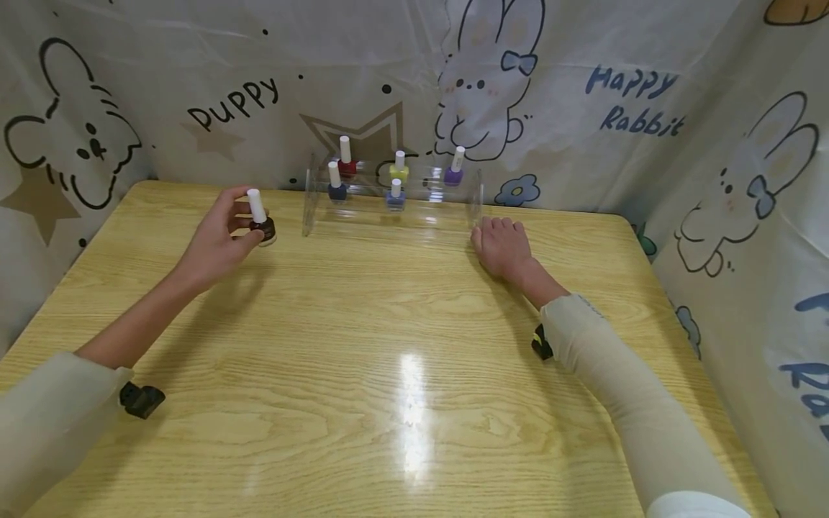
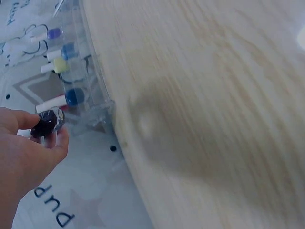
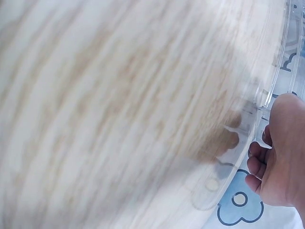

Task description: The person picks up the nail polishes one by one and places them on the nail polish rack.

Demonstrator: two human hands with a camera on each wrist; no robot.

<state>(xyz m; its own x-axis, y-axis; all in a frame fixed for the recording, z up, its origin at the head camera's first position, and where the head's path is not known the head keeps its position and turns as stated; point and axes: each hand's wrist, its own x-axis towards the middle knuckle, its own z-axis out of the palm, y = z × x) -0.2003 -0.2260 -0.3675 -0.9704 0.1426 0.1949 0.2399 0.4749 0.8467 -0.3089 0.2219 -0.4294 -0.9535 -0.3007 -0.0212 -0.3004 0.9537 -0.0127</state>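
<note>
My left hand [image 1: 216, 241] holds a dark nail polish bottle [image 1: 264, 229] with a white cap, raised left of the clear rack [image 1: 414, 223]. In the left wrist view, thumb and fingers pinch this bottle [image 2: 47, 122], its base toward the rack. At the rack's lower right corner is my right hand [image 1: 504, 248], thumb and curled fingers gripping the end panel's edge; the exact contact is partly hidden. On the rack's tiers stand a red bottle [image 1: 347, 167], a navy bottle [image 1: 337, 191], a yellow bottle [image 1: 399, 172], a light blue bottle [image 1: 396, 199] and a purple bottle [image 1: 454, 175].
The rack stands along the back edge of a wooden table [image 1: 363, 374], close to a hanging cloth [image 1: 363, 50] printed with cartoon animals. More cloth hangs at both sides. Light reflects off the tabletop's middle.
</note>
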